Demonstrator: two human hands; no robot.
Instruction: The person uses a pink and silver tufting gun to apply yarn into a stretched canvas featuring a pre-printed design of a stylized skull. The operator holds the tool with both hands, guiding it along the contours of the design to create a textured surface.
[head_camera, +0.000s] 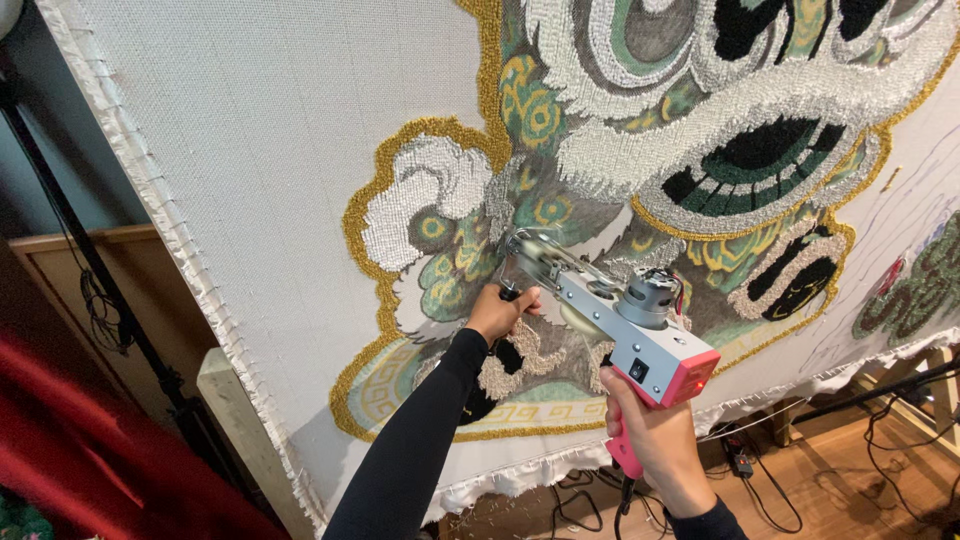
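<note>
A tufting gun with a grey metal body, a round motor and a pink rear and grip points its tip into a stretched white cloth. My right hand is shut on the pink grip below the gun. My left hand, in a black sleeve, grips the gun's front handle close to the cloth. The cloth bears a tufted design in gold, green, white, black and grey yarn, with a gold outline.
The cloth's frayed edge runs diagonally down the left over a wooden frame. A black stand pole leans at left, red fabric below it. Cables and a power strip lie on the wooden floor at lower right.
</note>
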